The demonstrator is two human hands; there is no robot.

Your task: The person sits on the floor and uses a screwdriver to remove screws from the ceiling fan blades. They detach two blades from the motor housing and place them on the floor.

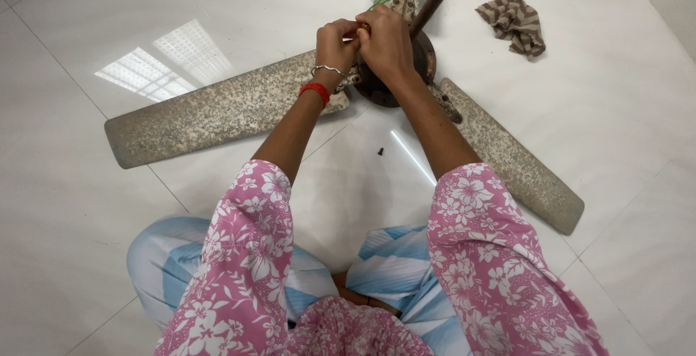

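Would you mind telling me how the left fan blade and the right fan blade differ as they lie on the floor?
The left fan blade stretches out leftward, almost level across the picture, while the right fan blade runs diagonally down to the right. The left wrist crosses the left blade's inner end; the right blade lies uncovered. Both are grey, speckled with grime, flat on the white tiled floor, and joined to the same hub.

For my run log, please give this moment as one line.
left hand and right hand: together at ceiling fan hub | screw, cloth: on floor
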